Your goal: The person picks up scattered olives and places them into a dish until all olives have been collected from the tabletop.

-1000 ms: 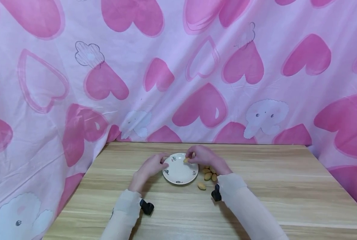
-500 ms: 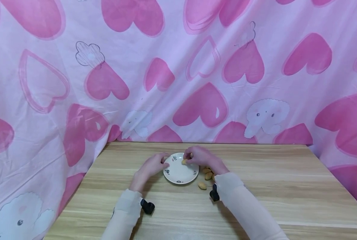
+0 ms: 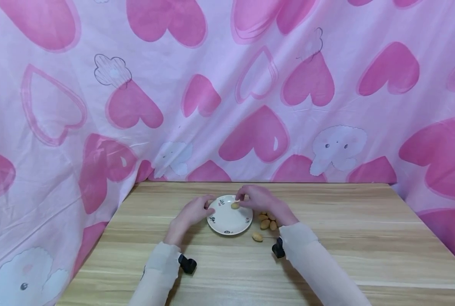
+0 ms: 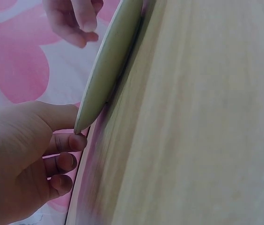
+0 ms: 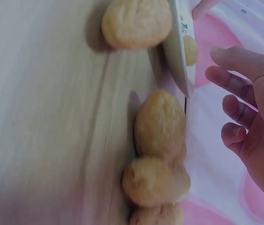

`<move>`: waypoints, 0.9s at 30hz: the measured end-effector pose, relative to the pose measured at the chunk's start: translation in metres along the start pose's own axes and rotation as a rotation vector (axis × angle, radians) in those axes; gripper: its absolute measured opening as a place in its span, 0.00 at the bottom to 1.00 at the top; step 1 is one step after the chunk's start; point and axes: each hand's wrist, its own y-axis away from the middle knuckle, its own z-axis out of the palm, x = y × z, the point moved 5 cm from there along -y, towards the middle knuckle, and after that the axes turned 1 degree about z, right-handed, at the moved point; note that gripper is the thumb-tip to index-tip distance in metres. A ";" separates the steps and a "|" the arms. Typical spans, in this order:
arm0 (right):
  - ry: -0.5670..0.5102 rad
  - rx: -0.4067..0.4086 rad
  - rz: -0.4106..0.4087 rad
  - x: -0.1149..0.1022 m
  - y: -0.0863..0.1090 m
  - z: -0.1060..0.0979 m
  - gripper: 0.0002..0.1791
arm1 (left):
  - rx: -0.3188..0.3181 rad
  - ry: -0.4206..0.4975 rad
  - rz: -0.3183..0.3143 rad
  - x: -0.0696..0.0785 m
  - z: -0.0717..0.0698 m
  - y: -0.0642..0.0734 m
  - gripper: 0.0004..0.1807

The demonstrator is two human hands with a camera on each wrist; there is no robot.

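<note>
A white round plate with small dark motifs round its border stands on the table. My left hand pinches the plate's left rim between thumb and fingers, as the left wrist view shows from the side. On the far part of the plate lies one tan oval, nut-like piece. Just right of that piece is my right hand, over the plate's far right rim. In the right wrist view a gap shows between the right hand's loosely bent fingers and the piece, and they hold nothing.
Several more tan pieces lie in a group right of the plate, partly under the right forearm. A single one sits nearer the front. Behind the wooden table hangs a pink heart-patterned cloth.
The right hand has let go of the nut-like piece, which now lies on the plate, and has drawn slightly to the right. The left hand keeps its grip on the rim.
</note>
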 end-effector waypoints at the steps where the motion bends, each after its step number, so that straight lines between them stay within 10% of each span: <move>1: -0.007 0.002 0.003 0.001 0.002 -0.002 0.08 | 0.000 0.002 -0.001 0.000 0.000 0.000 0.27; 27: -0.055 0.074 0.054 0.033 0.051 -0.019 0.07 | -0.005 0.006 -0.013 -0.001 0.001 0.000 0.27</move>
